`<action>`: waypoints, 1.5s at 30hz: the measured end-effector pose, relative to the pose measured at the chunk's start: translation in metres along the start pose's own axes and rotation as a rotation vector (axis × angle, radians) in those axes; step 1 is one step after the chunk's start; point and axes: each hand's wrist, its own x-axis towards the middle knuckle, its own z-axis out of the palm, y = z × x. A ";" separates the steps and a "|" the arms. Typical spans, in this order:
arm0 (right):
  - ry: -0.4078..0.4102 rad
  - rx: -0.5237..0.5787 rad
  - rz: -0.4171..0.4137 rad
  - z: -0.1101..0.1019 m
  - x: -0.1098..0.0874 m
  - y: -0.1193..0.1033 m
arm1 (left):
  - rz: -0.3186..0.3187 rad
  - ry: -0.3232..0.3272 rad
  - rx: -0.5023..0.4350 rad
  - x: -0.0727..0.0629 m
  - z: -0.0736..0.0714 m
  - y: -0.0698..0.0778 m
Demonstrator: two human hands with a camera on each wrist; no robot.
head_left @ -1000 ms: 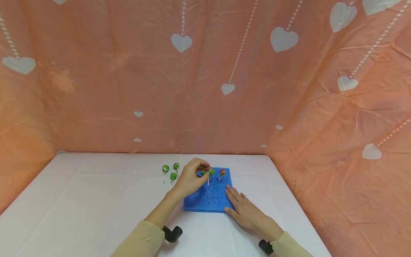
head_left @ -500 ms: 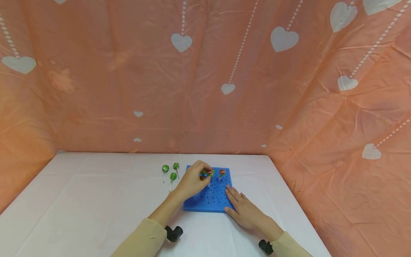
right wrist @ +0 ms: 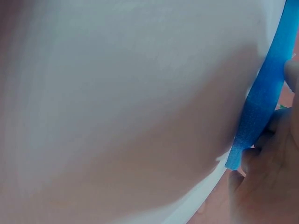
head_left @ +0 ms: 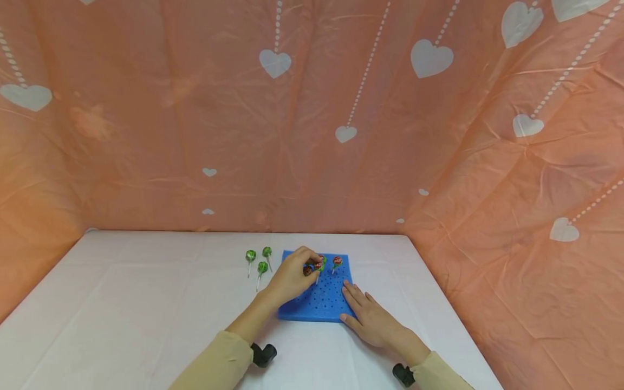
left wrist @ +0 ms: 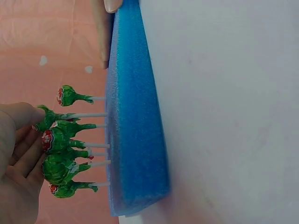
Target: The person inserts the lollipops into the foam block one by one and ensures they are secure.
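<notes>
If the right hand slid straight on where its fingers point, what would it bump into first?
The right hand would probably bump the rightmost lollipop in the blue board, though depth is unclear.

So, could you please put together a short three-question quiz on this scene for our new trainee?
1. Which hand pinches a lollipop?
2. True or false: the right hand touches the blue block.
3. How many loose lollipops lie on the white table, left of the block in the head view: (a) one, (b) three or (c) six?

Key: 1. The left hand. 2. True. 3. (b).
</notes>
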 end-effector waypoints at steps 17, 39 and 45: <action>-0.009 -0.004 0.001 0.002 0.000 0.002 | 0.006 -0.046 0.096 -0.002 0.001 0.000; -0.001 0.001 -0.011 0.000 -0.002 -0.002 | 0.057 -0.067 0.222 -0.003 0.003 -0.002; -0.006 0.004 -0.010 -0.001 -0.002 -0.002 | 0.057 -0.065 0.235 -0.003 0.003 -0.002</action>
